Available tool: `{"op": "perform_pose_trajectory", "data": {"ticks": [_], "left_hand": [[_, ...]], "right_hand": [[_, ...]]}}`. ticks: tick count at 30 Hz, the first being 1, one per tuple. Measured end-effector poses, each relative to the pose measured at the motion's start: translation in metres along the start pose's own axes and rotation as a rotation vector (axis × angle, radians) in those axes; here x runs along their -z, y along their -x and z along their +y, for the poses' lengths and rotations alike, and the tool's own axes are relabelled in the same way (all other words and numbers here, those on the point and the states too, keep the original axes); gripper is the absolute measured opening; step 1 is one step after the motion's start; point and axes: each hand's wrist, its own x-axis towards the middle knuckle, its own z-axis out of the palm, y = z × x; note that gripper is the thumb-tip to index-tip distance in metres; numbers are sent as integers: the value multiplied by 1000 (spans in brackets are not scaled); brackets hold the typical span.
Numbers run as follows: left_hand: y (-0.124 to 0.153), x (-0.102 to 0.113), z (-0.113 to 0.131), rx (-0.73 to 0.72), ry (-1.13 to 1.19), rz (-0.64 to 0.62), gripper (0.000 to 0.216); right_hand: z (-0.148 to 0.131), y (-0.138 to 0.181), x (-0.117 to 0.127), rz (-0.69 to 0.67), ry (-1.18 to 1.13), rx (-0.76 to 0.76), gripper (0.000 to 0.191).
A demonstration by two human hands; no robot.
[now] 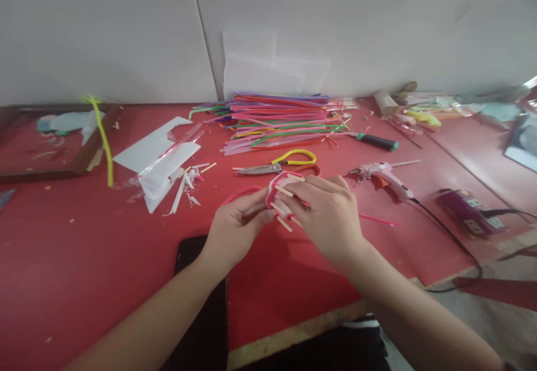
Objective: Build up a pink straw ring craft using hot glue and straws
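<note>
Red worktop [104, 281] is filling most of my feed. Dark flat slab, phone-like [205, 323], is lying under the left forearm. Bundle of coloured fuzzy stems [281, 119] is sitting at the back, with plenty remaining; white card [145, 144] is lying left of it, already cut into.

My right hand [325, 209] is bending over the near-centre, fingers closing on the piece's right side; some fingertips are hiding. My left hand [232, 225] is pinching the opposite edge, thumb against fingers, barely any gap. Glue gun [388, 181] is resting right of the hands, scissors [260, 169] just beyond them; neither is being held.

Pink-and-white piece [272, 192] is hanging between both hands, above the worktop. Progress, judging by looks: pink edging is already running round the rim, and several pale sticks [284, 191] are already poking out. I'm not seeing whether they're fixed firmly, nor how much is remaining. Cut white scraps [184, 189] are lying at left.
</note>
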Motion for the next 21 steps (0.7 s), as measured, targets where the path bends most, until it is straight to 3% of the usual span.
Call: {"op": "perform_pose_trajectory", "data": {"ticks": [7, 15, 21], "left_hand": [[3, -2, 1, -65, -28, -3, 46], [2, -3, 1, -36, -47, -13, 45], [5, -3, 7, 4, 17, -105, 32]], "right_hand": [[5, 2, -7, 68, -40, 35, 22], [6, 3, -7, 70, -48, 49, 22], [14, 2, -3, 21, -40, 79, 24]]}}
